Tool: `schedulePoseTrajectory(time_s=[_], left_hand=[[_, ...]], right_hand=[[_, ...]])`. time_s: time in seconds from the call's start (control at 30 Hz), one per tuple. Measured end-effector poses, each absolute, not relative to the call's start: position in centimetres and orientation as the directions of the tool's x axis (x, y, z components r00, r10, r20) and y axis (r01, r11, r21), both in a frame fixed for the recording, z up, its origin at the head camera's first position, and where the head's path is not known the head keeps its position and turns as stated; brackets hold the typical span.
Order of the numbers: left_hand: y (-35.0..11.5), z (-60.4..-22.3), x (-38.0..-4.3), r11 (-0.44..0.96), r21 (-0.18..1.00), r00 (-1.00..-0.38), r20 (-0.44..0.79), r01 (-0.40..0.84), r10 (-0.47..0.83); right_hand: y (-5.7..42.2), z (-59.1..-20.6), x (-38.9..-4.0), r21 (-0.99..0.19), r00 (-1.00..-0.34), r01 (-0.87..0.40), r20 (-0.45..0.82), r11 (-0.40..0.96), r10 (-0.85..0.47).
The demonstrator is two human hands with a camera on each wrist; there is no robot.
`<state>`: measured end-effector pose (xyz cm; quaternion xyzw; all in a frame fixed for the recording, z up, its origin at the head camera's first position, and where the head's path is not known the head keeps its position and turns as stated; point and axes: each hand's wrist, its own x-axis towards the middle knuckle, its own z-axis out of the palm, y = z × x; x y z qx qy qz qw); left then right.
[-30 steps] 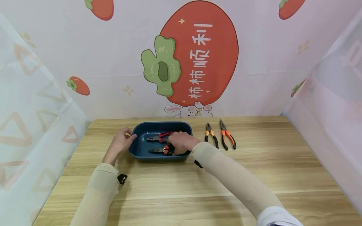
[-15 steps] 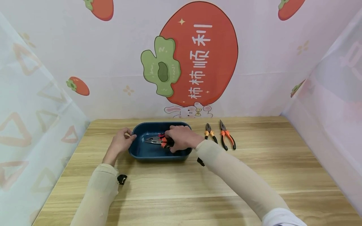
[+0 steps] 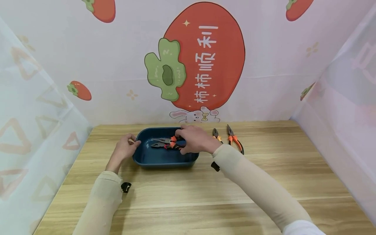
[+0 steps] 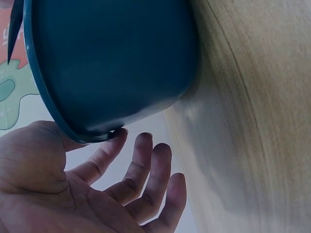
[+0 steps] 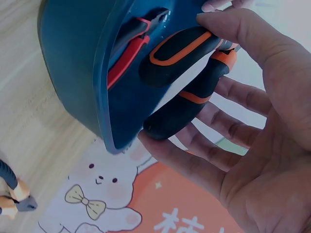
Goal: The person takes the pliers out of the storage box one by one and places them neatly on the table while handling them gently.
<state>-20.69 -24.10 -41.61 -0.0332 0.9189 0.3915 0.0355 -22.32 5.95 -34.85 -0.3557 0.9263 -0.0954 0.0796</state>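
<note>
A dark blue bin (image 3: 164, 165) stands near the back of the table. My left hand (image 3: 124, 149) pinches its left rim between thumb and index finger; in the left wrist view the other fingers (image 4: 160, 165) spread beside the bin wall. My right hand (image 3: 196, 138) holds long-nose pliers (image 5: 170, 114) by their black-and-orange handles, over the bin's right part, jaws pointing left. The thumb lies on one handle and a fingertip touches the end of the other. Below, inside the bin, lie red-and-black-handled pliers (image 5: 129, 60), partly covered in the head view.
Right of the bin, yellow-and-black-handled pliers (image 3: 215, 133) and orange-and-black long-nose pliers (image 3: 235, 140) lie on the wooden table (image 3: 176, 202). My right sleeve (image 3: 261, 186) crosses the table's right half. A printed cloth wall (image 3: 264, 91) stands close behind.
My right hand has raised the long-nose pliers from the bin's near side and moved them back, over the red-handled pair. The left hand stays at the rim.
</note>
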Motion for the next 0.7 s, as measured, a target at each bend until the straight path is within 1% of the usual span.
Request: schedulePoseTrajectory(time_s=[0.37,0.7], left_hand=[[-24.0,-41.8,-20.5,0.682,0.726,-0.995,-0.093,-0.092,-0.036],[-24.2,-41.8,-20.4,0.711,0.701,-0.998,-0.064,-0.058,-0.019]], right_hand=[[8.4,-33.6,-21.9,-0.229,-0.777,-0.605,-0.044,0.763,-0.628],[11.0,-33.2,-21.5,-0.235,-0.804,-0.58,0.011,0.78,-0.594]])
